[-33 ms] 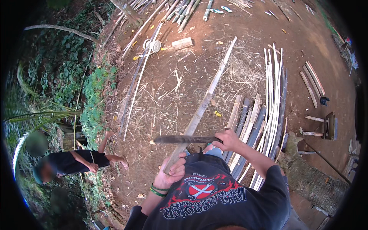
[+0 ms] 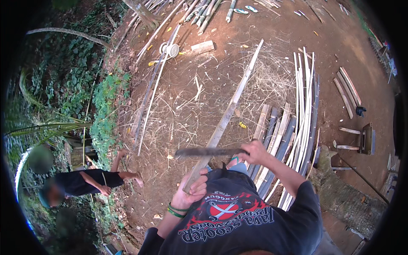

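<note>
Two hands work: left hand (image 2: 192,190) grip clamps bamboo strip (image 2: 227,114), right hand (image 2: 256,152) grip clamps machete (image 2: 208,151)

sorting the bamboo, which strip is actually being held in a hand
The long pale strip running diagonally up the bare ground; its near end sits in the left hand. The other strips lie stacked untouched to the right.

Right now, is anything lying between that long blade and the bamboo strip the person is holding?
Nothing visible does. The right hand holds the long dark blade flat across the long pale bamboo strip, just above where the left hand grips the strip's near end.
</note>
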Demonstrator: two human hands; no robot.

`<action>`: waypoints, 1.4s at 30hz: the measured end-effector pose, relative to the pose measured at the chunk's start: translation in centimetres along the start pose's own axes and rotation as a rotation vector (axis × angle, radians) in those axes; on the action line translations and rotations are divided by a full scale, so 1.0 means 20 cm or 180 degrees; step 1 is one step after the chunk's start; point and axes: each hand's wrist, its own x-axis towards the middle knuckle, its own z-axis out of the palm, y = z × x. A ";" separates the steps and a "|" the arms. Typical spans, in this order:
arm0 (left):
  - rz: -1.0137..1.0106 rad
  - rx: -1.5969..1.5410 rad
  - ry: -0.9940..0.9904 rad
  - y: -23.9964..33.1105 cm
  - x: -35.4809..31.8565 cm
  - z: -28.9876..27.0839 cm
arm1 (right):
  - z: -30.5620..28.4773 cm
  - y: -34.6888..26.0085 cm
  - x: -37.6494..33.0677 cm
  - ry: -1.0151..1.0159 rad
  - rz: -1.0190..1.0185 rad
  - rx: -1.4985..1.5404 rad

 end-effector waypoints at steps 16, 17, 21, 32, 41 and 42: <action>-0.0020 0.0404 0.0394 0.02 -0.01 0.01 | 0.01 0.68 0.11 0.0787 0.2199 -0.0499; -0.0022 0.0432 0.0383 0.05 -0.02 -0.02 | -0.01 0.67 0.13 0.0921 0.2161 -0.0383; 0.0107 0.2001 0.1059 0.11 -0.03 0.06 | -0.02 0.33 0.17 0.0745 0.2068 0.0595; 0.0711 0.5329 0.1852 0.49 -0.22 0.41 | 0.16 -0.49 0.72 0.1444 0.1754 0.4105; 0.4879 0.5522 -0.1040 0.67 0.29 0.68 | -0.02 -0.92 1.13 0.1553 0.1489 0.4616; 0.5182 0.5418 -0.1411 0.73 0.36 0.78 | -0.04 -0.95 1.17 0.1527 0.1502 0.4609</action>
